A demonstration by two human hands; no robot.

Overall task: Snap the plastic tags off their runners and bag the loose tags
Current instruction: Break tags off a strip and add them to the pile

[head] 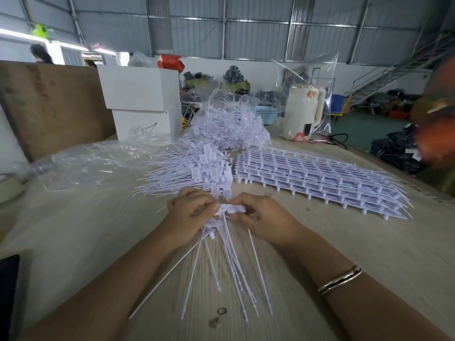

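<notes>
My left hand [190, 212] and my right hand [263, 217] meet at the table's middle, both closed on the heads of a bunch of white plastic tags [230, 209]. The bunch's long thin tails [236, 269] fan out toward me over the wood. Beyond my hands lies a loose heap of snapped-off tags [197, 168]. To the right sits a stack of tags still joined on their runners [317, 178]. A clear bag filled with tags [231, 124] stands behind the heap.
Crumpled clear plastic bags [93, 163] lie at the left on the wooden table [369, 254]. White boxes [140, 99] and a cream kettle [302, 112] inside a clear bag stand at the back. A dark object [8, 291] sits at the left edge. A blurred person in orange [438, 119] is at the right.
</notes>
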